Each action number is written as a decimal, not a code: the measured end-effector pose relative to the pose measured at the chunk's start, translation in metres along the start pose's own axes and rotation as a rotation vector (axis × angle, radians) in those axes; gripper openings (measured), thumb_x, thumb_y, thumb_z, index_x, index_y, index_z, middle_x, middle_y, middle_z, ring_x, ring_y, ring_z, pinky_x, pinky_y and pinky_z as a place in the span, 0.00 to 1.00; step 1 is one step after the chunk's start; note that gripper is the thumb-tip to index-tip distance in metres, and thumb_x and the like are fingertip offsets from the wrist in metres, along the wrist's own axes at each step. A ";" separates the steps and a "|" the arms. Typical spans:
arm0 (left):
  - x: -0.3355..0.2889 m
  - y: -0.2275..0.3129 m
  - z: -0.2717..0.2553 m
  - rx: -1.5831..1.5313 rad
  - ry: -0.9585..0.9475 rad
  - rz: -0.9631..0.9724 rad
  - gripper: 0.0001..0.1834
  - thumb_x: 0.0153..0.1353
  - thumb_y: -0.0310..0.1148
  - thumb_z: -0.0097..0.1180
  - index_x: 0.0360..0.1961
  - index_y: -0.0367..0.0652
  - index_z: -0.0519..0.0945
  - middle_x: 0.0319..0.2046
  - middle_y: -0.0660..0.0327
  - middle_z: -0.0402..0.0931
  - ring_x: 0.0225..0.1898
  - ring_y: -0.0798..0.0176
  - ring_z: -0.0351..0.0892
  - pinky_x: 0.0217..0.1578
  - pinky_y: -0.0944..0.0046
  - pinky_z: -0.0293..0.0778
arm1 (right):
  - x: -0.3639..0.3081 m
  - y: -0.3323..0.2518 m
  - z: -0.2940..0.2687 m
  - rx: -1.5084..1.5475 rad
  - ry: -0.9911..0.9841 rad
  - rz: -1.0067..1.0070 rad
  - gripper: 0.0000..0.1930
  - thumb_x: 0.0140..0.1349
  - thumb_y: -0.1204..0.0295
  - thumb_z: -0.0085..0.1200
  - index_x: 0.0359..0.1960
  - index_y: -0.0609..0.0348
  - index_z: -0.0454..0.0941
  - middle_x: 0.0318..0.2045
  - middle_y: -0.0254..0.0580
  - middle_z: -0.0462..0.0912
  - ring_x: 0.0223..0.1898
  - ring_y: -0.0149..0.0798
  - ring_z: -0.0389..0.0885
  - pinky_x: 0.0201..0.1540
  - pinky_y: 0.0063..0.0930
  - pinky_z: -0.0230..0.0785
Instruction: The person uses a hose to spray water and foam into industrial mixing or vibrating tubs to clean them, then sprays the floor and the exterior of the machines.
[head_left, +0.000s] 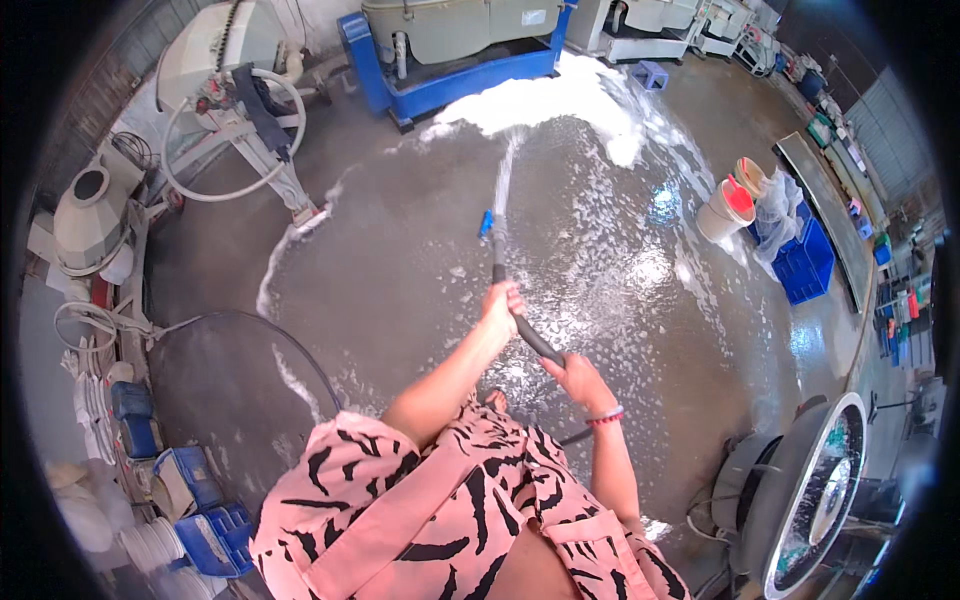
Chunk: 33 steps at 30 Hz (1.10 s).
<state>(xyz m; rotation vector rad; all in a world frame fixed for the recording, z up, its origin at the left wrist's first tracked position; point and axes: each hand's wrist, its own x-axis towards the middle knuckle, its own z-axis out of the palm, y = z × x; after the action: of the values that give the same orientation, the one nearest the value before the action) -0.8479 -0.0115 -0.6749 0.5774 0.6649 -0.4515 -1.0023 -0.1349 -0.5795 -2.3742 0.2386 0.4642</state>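
I hold a dark grey hose (538, 340) in both hands, its front end pointing away from me. My left hand (501, 305) is wrapped round it near the front. Further back, my right hand (580, 383), with a red bracelet on the wrist, is closed round the same hose. A small blue part, perhaps a valve handle (487, 223), sticks out beside the front end. From there a jet of water (504, 170) runs forward to a thick bank of white foam (560, 100) on the wet floor (400, 220).
A blue-framed machine (460, 98) stands behind the foam. Left are a drum machine with a large handwheel (290, 150) and a dark hose (270, 322) across the floor. Right are a white bucket (722, 212), a blue crate (805, 265) and a round metal-rimmed machine (820, 495).
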 end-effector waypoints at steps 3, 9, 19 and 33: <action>0.009 0.021 0.045 -0.019 -0.016 0.027 0.05 0.48 0.24 0.49 0.22 0.41 0.65 0.13 0.70 0.56 0.09 0.77 0.51 0.07 0.75 0.49 | 0.044 0.004 -0.032 0.018 -0.009 -0.012 0.28 0.55 0.47 0.46 0.28 0.68 0.74 0.21 0.59 0.75 0.30 0.57 0.75 0.34 0.43 0.65; 0.079 0.049 0.113 -0.086 -0.055 0.020 0.06 0.48 0.23 0.50 0.22 0.41 0.65 0.11 0.70 0.56 0.08 0.76 0.51 0.07 0.75 0.48 | 0.128 0.002 -0.082 -0.078 0.026 -0.043 0.31 0.54 0.43 0.44 0.28 0.66 0.74 0.22 0.60 0.76 0.33 0.59 0.75 0.36 0.46 0.65; 0.205 0.056 0.205 -0.073 0.106 0.083 0.10 0.45 0.20 0.50 0.27 0.44 0.63 0.14 0.67 0.59 0.10 0.75 0.54 0.08 0.73 0.51 | 0.260 0.016 -0.147 -0.028 0.102 0.061 0.28 0.53 0.47 0.48 0.33 0.66 0.75 0.24 0.61 0.76 0.34 0.57 0.76 0.37 0.43 0.66; 0.294 0.081 0.285 -0.199 0.014 -0.042 0.09 0.52 0.23 0.47 0.22 0.44 0.61 0.11 0.70 0.53 0.09 0.74 0.50 0.10 0.73 0.51 | 0.371 0.028 -0.242 -0.090 0.058 0.020 0.31 0.52 0.43 0.47 0.26 0.67 0.77 0.23 0.61 0.76 0.33 0.57 0.76 0.36 0.45 0.66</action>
<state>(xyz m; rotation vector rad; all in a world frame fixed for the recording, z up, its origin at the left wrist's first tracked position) -0.4707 -0.1894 -0.6634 0.3794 0.7274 -0.4151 -0.6056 -0.3342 -0.5739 -2.4782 0.2733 0.4234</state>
